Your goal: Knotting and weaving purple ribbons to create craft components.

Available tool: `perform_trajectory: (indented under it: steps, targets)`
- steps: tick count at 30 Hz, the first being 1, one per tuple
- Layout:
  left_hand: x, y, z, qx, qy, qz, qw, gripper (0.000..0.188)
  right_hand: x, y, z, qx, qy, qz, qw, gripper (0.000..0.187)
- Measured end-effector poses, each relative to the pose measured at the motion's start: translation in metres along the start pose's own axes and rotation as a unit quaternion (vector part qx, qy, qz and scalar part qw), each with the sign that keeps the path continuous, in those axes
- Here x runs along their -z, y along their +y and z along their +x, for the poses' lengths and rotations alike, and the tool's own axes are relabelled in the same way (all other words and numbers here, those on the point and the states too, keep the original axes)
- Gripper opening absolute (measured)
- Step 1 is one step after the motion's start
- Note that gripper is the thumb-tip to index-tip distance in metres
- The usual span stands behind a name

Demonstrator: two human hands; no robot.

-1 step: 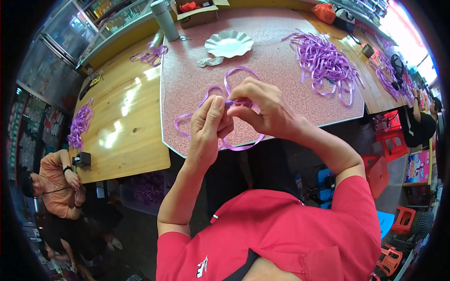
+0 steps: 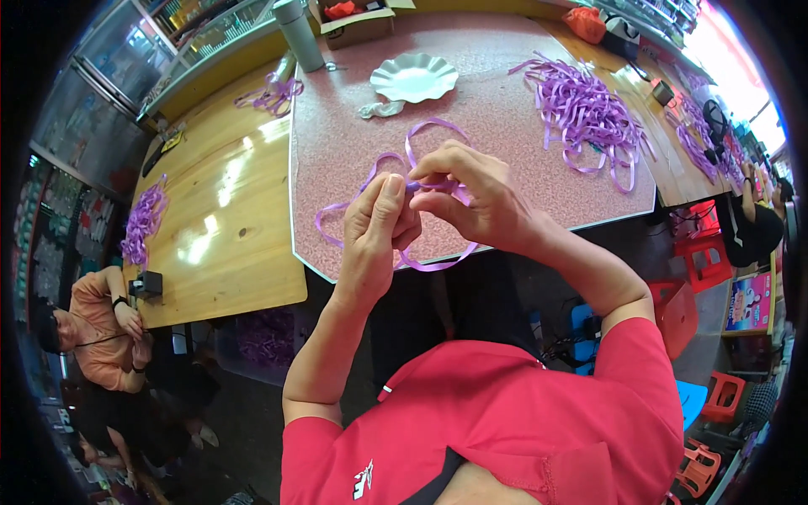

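Note:
Between my two hands runs a narrow purple ribbon [image 2: 436, 267], its loops hanging around them above the pink tabletop [image 2: 505, 168]. My left hand [image 2: 377, 215] is closed, thumb pressed over the curled fingers on the ribbon. Close beside it, my right hand [image 2: 471, 189] pinches the ribbon between thumb and fingertips. A small darker purple bit shows where the fingertips meet; its form is mostly hidden. Beyond my hands, a white scalloped dish [image 2: 414, 77] stands on the table, with a crumpled clear wrapper [image 2: 380, 109] at its near left edge.
A large heap of purple ribbons [image 2: 585, 109] lies at the right of the table. A grey-green bottle [image 2: 298, 35] and a cardboard box [image 2: 358, 25] stand at the back. On the left, a wooden table [image 2: 227, 227] holds more ribbons [image 2: 145, 220]; a person in orange [image 2: 105, 328] sits there.

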State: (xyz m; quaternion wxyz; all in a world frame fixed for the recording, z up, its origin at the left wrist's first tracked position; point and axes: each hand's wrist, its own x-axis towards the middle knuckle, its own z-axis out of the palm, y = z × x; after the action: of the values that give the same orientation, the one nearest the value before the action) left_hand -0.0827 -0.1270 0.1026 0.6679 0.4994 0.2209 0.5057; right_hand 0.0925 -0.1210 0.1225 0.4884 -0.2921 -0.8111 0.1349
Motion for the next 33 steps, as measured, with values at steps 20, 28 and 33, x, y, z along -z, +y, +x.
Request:
perform_trajectory:
  steps: [20,28,33]
  targets:
    - [-0.002,-0.023,-0.030,-0.146,0.018,0.238,0.960,0.035,-0.028,-0.037,-0.045,-0.283,0.081,0.381,0.877,0.017]
    - [-0.022,-0.027,-0.040,-0.220,0.005,0.318,0.922,0.024,-0.012,-0.044,-0.069,-0.214,0.092,0.346,0.909,0.012]
    - [-0.037,-0.027,-0.043,-0.075,-0.021,0.194,0.978,0.029,0.009,-0.032,-0.072,0.002,0.085,0.091,0.992,0.016]
